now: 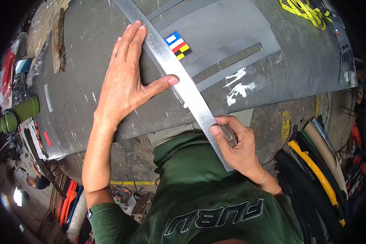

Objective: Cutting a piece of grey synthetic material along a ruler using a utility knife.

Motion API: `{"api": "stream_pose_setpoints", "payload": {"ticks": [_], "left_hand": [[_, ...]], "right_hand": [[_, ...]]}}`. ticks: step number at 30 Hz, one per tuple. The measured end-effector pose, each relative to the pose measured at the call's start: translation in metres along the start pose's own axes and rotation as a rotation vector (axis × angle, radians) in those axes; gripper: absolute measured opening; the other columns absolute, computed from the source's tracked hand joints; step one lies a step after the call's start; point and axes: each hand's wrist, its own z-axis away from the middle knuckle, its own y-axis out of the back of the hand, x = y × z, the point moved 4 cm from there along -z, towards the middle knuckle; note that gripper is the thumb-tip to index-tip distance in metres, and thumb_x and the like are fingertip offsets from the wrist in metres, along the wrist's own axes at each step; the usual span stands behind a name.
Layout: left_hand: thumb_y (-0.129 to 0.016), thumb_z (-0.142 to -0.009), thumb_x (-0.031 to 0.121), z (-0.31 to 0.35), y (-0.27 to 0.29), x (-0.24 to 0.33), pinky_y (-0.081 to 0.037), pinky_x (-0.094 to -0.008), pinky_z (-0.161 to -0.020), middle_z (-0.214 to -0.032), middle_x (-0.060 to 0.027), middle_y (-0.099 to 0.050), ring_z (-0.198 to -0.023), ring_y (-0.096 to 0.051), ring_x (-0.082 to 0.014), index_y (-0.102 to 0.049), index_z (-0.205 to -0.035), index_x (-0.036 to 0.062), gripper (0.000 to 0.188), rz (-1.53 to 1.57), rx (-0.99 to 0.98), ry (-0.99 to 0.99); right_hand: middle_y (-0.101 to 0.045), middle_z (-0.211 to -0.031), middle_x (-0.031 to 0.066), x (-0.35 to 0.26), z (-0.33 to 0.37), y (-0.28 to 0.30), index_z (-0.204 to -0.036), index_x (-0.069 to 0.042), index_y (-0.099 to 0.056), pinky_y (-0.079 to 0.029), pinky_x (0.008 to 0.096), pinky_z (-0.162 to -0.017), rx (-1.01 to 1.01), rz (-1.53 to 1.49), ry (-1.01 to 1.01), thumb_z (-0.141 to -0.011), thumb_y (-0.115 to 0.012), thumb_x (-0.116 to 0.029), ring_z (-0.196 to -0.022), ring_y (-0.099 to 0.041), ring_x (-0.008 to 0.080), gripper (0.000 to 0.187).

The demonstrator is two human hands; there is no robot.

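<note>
A long metal ruler (173,61) lies slantwise over a grey sheet piece (215,24) with stitched edges, a long slot and a small coloured flag patch (178,44). My left hand (124,77) is open and flat, fingertips at the ruler's left edge and thumb resting on its face. The near end of the ruler juts past the table edge, where my right hand (238,144) is closed on it, thumb on top. Under those fingers shows a small metallic object (231,136), partly hidden, whose kind I cannot make out.
The dark table (93,138) has white scuffs. A yellow tape measure (307,12) lies at the far right, a weathered wooden strip (58,40) at the left. A green bottle (20,114) stands by the left edge. Rolls of material (313,171) lean at the lower right.
</note>
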Motion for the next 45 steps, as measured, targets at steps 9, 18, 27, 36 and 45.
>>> {"api": "stream_pose_setpoints", "payload": {"ticks": [9,18,27,36,45], "left_hand": [[-0.087,-0.069,0.062,-0.003,0.003,0.002,-0.036,-0.0498,-0.124,-0.166,-0.0168,-0.034,-0.152,-0.035,-0.0375,-0.038,-0.159,0.0061,0.117,0.027,-0.017,0.017],[-0.079,-0.085,0.055,-0.002,0.004,0.0,-0.028,-0.0486,-0.127,-0.166,-0.0167,-0.034,-0.154,-0.033,-0.0368,-0.037,-0.159,0.0039,0.099,-0.005,0.006,-0.016],[-0.056,-0.106,0.03,-0.003,0.003,0.002,-0.027,-0.0497,-0.127,-0.16,-0.0233,-0.039,-0.151,-0.036,-0.04,-0.042,-0.151,-0.0064,0.06,-0.014,-0.001,-0.025],[-0.054,-0.107,0.023,0.0,0.009,-0.004,-0.026,-0.0488,-0.127,-0.159,-0.0235,-0.041,-0.151,-0.036,-0.0388,-0.032,-0.156,-0.0038,0.06,0.432,0.078,0.084],[-0.083,-0.073,0.063,-0.003,0.004,0.002,-0.028,-0.0537,-0.126,-0.163,-0.019,-0.039,-0.152,-0.035,-0.0391,-0.048,-0.151,0.0044,0.104,0.078,0.011,0.03]], "right_hand": [[-0.066,-0.071,0.0017,0.0,0.0,-0.001,-0.107,0.001,-0.07,-0.041,0.024,-0.055,-0.009,-0.013,-0.019,-0.1,-0.074,-0.025,-0.062,-0.053,0.0035,0.027],[-0.064,-0.069,0.0,0.003,-0.001,0.0,-0.107,0.001,-0.071,-0.041,0.0235,-0.056,-0.017,-0.023,-0.054,-0.099,-0.074,-0.02,-0.063,-0.052,0.003,0.023],[-0.057,-0.066,-0.0038,0.006,0.002,0.0,-0.106,0.002,-0.07,-0.036,0.0225,-0.056,0.001,0.061,-0.069,-0.099,-0.073,-0.017,-0.063,-0.046,0.0022,0.02],[-0.054,-0.066,-0.0052,0.001,0.001,-0.001,-0.105,0.003,-0.07,-0.033,0.0223,-0.055,0.016,0.036,-0.062,-0.099,-0.073,-0.016,-0.062,-0.043,0.0018,0.02],[-0.06,-0.066,-0.0026,0.001,0.001,0.001,-0.106,0.002,-0.071,-0.039,0.0217,-0.056,-0.004,0.052,-0.061,-0.098,-0.074,-0.016,-0.062,-0.049,0.0017,0.02]]}}
